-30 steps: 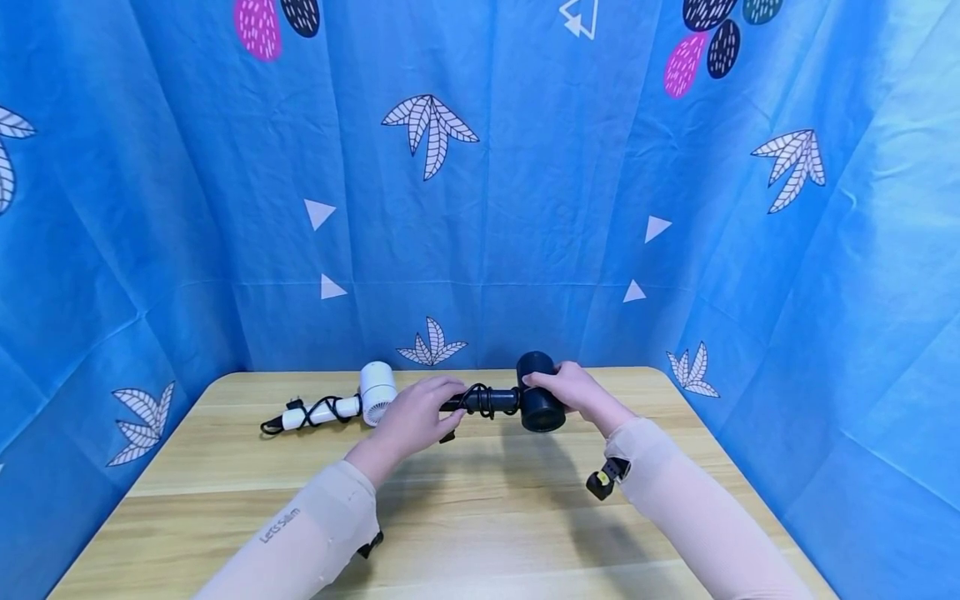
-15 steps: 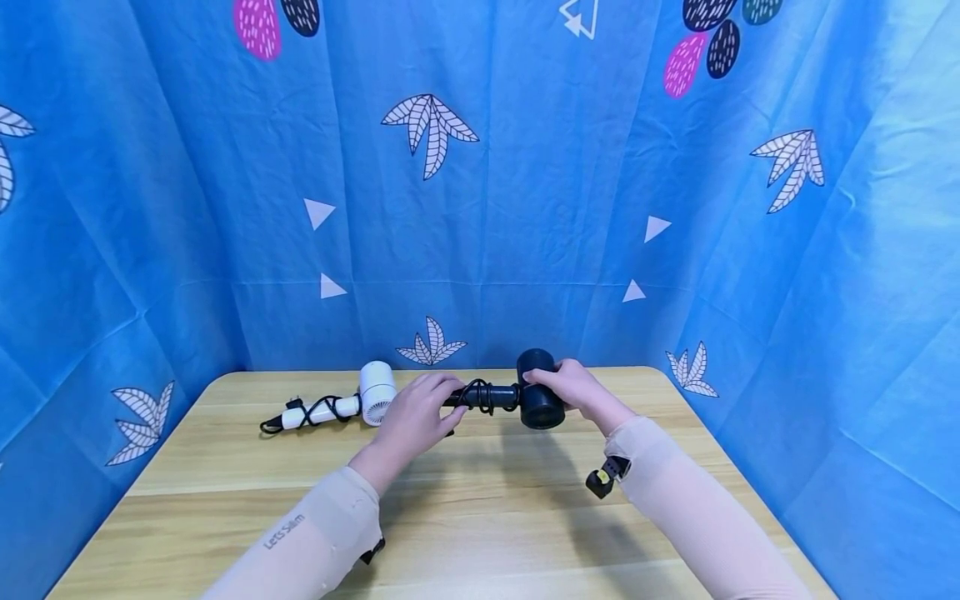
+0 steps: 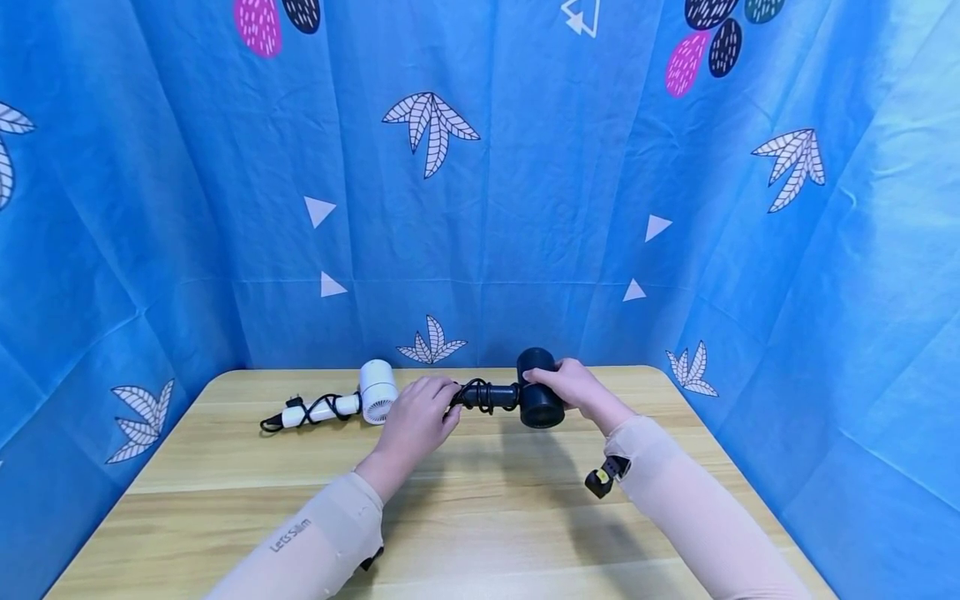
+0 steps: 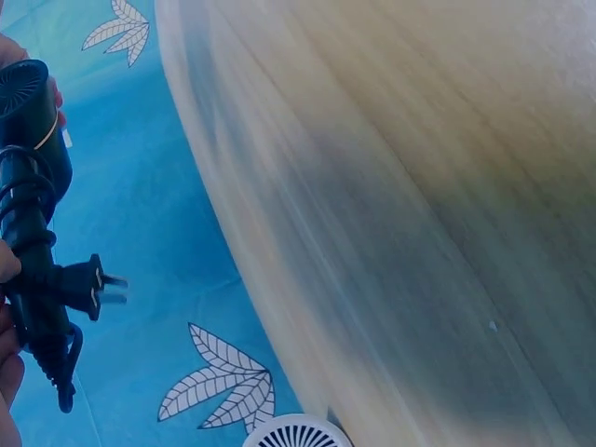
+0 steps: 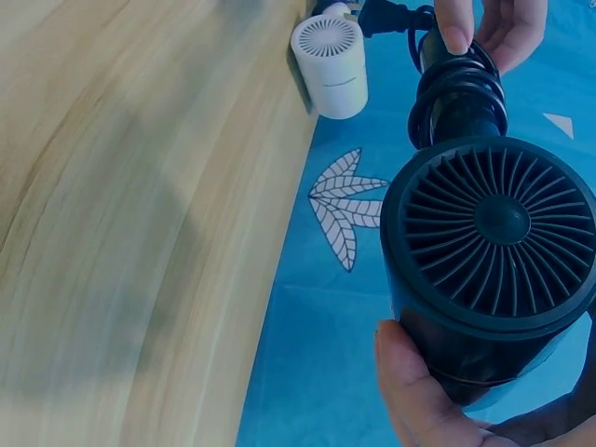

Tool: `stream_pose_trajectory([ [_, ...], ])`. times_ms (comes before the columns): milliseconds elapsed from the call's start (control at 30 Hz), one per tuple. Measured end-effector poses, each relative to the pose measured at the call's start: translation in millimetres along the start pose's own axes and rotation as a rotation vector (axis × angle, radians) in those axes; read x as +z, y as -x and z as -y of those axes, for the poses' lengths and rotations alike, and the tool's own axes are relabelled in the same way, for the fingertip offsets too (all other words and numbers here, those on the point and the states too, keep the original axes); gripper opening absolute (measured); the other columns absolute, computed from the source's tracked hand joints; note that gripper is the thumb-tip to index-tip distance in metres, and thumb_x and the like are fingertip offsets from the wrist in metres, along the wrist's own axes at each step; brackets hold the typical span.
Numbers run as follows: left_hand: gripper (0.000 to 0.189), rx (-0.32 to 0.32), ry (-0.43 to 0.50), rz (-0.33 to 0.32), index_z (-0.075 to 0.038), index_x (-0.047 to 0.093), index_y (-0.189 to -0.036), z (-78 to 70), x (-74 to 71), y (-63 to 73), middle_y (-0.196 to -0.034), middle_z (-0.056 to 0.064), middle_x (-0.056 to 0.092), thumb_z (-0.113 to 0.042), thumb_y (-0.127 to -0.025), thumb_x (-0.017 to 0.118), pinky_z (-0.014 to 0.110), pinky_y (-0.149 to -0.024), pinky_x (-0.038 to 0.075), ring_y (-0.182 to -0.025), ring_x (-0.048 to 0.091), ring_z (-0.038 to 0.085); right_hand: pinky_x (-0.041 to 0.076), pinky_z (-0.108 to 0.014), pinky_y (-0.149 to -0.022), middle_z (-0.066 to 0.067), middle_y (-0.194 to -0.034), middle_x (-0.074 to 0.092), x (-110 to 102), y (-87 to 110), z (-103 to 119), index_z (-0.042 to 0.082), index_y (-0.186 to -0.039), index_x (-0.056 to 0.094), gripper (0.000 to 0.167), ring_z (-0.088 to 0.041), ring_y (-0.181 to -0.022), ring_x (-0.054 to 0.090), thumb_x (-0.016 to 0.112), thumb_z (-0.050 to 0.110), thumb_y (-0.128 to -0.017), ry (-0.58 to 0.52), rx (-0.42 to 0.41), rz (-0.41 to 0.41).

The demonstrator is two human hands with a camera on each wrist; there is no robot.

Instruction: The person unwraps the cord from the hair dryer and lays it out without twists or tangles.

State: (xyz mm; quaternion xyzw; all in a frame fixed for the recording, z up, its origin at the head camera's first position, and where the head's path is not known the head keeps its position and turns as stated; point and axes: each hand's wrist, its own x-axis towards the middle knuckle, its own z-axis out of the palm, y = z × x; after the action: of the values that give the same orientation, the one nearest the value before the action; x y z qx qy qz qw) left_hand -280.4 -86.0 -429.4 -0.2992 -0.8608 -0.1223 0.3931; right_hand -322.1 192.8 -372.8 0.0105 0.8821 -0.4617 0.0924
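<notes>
Both hands hold a black hair dryer [image 3: 538, 408] above the wooden table. My right hand [image 3: 570, 385] grips its barrel, thumb on the near side, as the right wrist view shows from the grille end. The left hand [image 3: 420, 417] holds the handle [image 4: 33, 307] toward its tail end, thumb and fingers around it. A black cord [image 3: 480, 395] is wound about the handle. Its two-pin plug [image 4: 79, 285] sticks out sideways in the left wrist view; in the head view the left hand hides it.
A white hair dryer [image 3: 377, 392] lies on the table [image 3: 480, 508] at the back left, just beyond the left hand, with a black cord wrapped round its handle. Blue patterned cloth [image 3: 480, 208] hangs behind the table and along both sides.
The left hand has shifted slightly right and closer around the handle. The plug that showed below it has gone out of sight in the head view. The right hand stays nearly still.
</notes>
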Motion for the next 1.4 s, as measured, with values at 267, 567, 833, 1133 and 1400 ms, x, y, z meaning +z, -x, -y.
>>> stream_pose_trajectory([
  [267, 0.020, 0.015, 0.023, -0.015, -0.007, 0.073, -0.107, -0.4, 0.2, 0.3, -0.104, 0.005, 0.071, -0.012, -0.087, 0.073, 0.039, -0.087, 0.056, -0.097, 0.066, 0.022, 0.061, -0.042, -0.081, -0.027, -0.124, 0.057, 0, -0.1, -1, -0.007, -0.129, 0.047, 0.069, -0.030, -0.097, 0.068, 0.068, 0.045, -0.089, -0.006, 0.002, 0.003],
  [567, 0.025, 0.008, 0.004, 0.033, -0.007, 0.073, -0.111, -1.3, -1.8, 0.0, -0.103, 0.006, 0.073, -0.007, -0.086, 0.075, 0.037, -0.086, 0.057, -0.096, 0.068, 0.022, 0.061, -0.040, -0.079, -0.026, -0.121, 0.059, 1, -0.2, -4, -0.008, -0.127, 0.050, 0.067, -0.029, -0.094, 0.068, 0.069, 0.045, -0.089, -0.002, 0.001, 0.002],
  [833, 0.031, 0.007, -0.005, 0.057, -0.007, 0.071, -0.115, -2.6, -8.3, -2.8, -0.105, 0.006, 0.072, -0.005, -0.085, 0.077, 0.036, -0.087, 0.057, -0.097, 0.068, 0.021, 0.061, -0.041, -0.079, -0.027, -0.121, 0.059, 0, 2.6, -1, -0.008, -0.128, 0.049, 0.068, -0.029, -0.094, 0.069, 0.068, 0.045, -0.089, -0.009, -0.001, -0.006],
  [1133, 0.035, -0.007, 0.007, 0.025, -0.003, 0.071, -0.115, -8.9, -8.3, -4.6, -0.100, 0.007, 0.072, -0.001, -0.081, 0.080, 0.030, -0.075, 0.060, -0.089, 0.068, 0.021, 0.061, -0.040, -0.080, -0.027, -0.121, 0.059, 0, 5.7, 1, -0.009, -0.129, 0.049, 0.069, -0.029, -0.095, 0.068, 0.068, 0.044, -0.089, -0.013, 0.003, -0.022],
  [1400, 0.033, -0.036, 0.013, 0.027, -0.004, 0.072, -0.114, -11.5, -8.4, -5.5, -0.099, 0.007, 0.072, -0.002, -0.082, 0.080, 0.030, -0.072, 0.061, -0.087, 0.069, 0.022, 0.061, -0.040, -0.078, -0.027, -0.120, 0.060, 1, 9.7, 3, -0.009, -0.127, 0.050, 0.068, -0.030, -0.095, 0.068, 0.069, 0.043, -0.088, -0.020, 0.007, -0.026],
])
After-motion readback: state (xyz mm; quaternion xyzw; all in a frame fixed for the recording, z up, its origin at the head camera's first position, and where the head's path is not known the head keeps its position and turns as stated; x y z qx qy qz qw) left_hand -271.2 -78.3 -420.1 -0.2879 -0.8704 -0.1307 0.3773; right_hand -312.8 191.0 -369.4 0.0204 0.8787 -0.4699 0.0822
